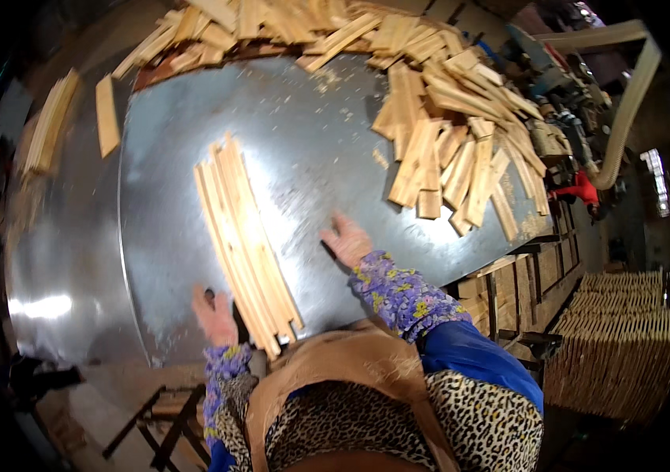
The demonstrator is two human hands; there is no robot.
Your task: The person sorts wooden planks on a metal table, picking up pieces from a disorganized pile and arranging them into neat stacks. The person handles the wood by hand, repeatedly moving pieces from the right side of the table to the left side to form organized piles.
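Several long, narrow wooden strips [244, 244] lie side by side on the grey metal tabletop [169, 126], their near and far ends uneven. My left hand [215, 316] is at the left of their near end, fingers apart, close beside the outer strip; I cannot tell whether it touches. To the right of the strips my right hand [348, 241] is over the bare metal, fingers spread and nothing in them. Both forearms wear flowered purple sleeves.
A big heap of loose wooden boards [461, 141] covers the table's far and right side. One board [107, 116] and a small bundle of strips [51, 122] lie at the far left. Stacked wooden pieces [614, 346] stand at the right. A person in red [577, 189] is farther off.
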